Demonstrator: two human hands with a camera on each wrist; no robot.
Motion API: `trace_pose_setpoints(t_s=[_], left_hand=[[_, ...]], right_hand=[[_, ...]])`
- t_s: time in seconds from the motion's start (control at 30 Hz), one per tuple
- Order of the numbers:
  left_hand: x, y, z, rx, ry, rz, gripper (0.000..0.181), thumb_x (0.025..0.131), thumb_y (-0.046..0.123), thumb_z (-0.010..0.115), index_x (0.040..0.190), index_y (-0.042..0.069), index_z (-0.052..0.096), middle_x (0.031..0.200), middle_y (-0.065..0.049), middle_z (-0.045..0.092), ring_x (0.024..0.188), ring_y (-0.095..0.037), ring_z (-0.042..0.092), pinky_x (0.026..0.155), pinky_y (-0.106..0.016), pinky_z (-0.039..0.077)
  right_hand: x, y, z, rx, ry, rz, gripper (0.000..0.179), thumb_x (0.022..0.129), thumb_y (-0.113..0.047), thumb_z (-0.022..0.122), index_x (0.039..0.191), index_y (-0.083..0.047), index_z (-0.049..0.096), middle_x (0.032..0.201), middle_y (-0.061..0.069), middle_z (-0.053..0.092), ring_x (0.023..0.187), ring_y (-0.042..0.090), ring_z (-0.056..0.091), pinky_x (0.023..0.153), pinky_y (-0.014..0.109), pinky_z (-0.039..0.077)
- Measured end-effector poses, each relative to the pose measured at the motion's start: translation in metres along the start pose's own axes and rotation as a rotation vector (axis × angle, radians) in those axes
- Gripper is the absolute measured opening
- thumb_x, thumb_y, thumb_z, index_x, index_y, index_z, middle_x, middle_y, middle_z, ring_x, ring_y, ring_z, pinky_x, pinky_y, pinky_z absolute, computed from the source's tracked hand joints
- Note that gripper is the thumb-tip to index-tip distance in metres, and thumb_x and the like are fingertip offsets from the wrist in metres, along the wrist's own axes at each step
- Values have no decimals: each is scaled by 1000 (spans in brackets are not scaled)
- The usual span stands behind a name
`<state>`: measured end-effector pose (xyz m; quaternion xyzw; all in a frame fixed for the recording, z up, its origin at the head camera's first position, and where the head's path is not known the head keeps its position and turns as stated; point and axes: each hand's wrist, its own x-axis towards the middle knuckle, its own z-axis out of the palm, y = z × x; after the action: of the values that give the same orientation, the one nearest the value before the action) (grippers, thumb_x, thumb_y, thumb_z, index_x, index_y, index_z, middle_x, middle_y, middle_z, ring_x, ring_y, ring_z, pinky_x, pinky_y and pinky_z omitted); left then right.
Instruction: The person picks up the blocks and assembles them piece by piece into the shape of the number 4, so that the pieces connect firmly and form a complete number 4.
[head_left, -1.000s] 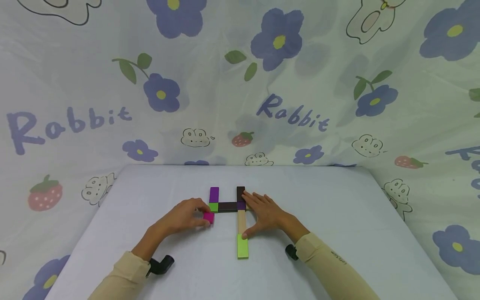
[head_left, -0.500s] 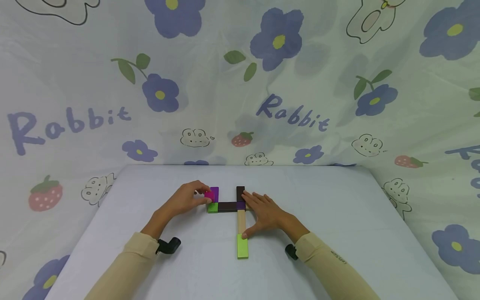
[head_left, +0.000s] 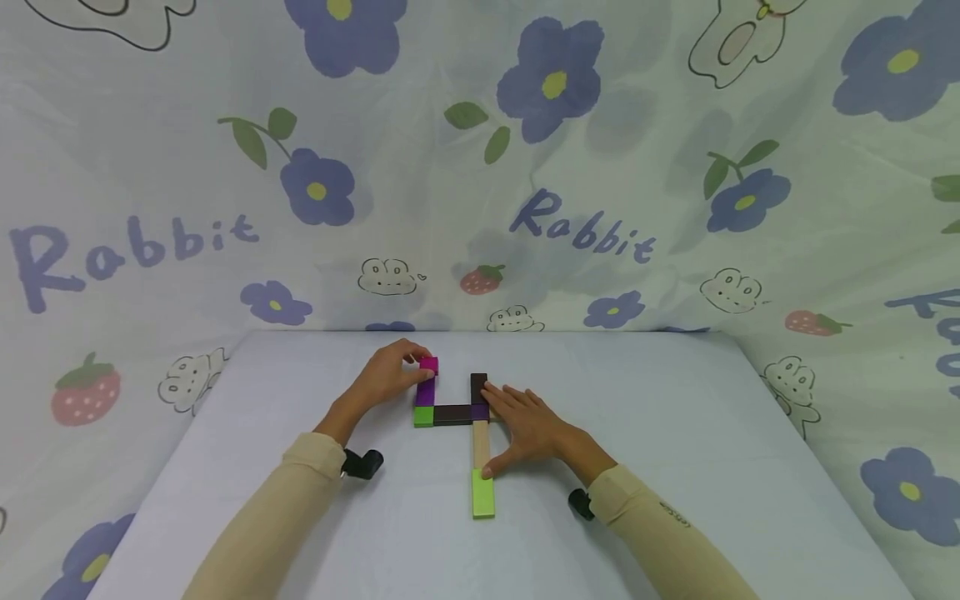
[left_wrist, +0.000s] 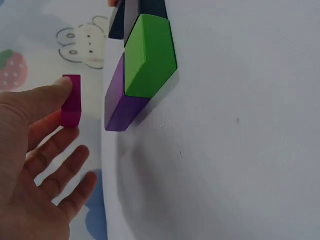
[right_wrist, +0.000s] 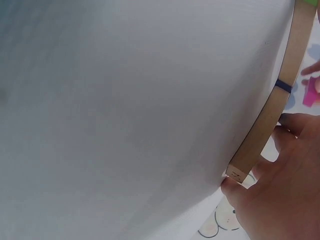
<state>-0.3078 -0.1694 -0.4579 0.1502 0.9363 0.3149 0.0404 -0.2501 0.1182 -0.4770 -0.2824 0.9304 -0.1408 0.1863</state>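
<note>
My left hand (head_left: pixel 384 375) pinches a magenta block (left_wrist: pixel 72 102) between thumb and fingers, just over the far end of a purple block (head_left: pixel 425 393). A green block (left_wrist: pixel 150 57) joins the purple one's near end. From there a dark brown block (head_left: pixel 452 415) runs right to a small dark purple block (head_left: pixel 480 412). A black block (head_left: pixel 478 388) lies beyond that, and a plain wooden block (head_left: pixel 481 443) and a lime block (head_left: pixel 483 496) extend nearer. My right hand (head_left: pixel 532 425) rests with fingers spread, fingertips at the black block and thumb at the lime one, partly hiding another wooden block (right_wrist: pixel 257 135).
The blocks lie on a white-covered table (head_left: pixel 675 467). Behind it hangs a printed curtain (head_left: pixel 420 167) with flowers and rabbits. Black wrist cameras sit beside both sleeves (head_left: pixel 262 508).
My left hand has carried the magenta block away from me, from beside the green block, past it, to the purple block's far end. The right hand has stayed in place.
</note>
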Motion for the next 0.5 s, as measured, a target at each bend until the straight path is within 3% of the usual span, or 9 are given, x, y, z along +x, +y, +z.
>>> trace_pose_setpoints(t_s=[0.5], left_hand=[[11,-13,6,-48,32,-50,35,90,21,76,118,1,71,112,-16,65,107,-35,60,89,-48,52]], right_hand=[[0,0,1,-4,14,-11,130,66,-79,76,164,-19,15,170,-2,10,155,28,12,123,54,9]])
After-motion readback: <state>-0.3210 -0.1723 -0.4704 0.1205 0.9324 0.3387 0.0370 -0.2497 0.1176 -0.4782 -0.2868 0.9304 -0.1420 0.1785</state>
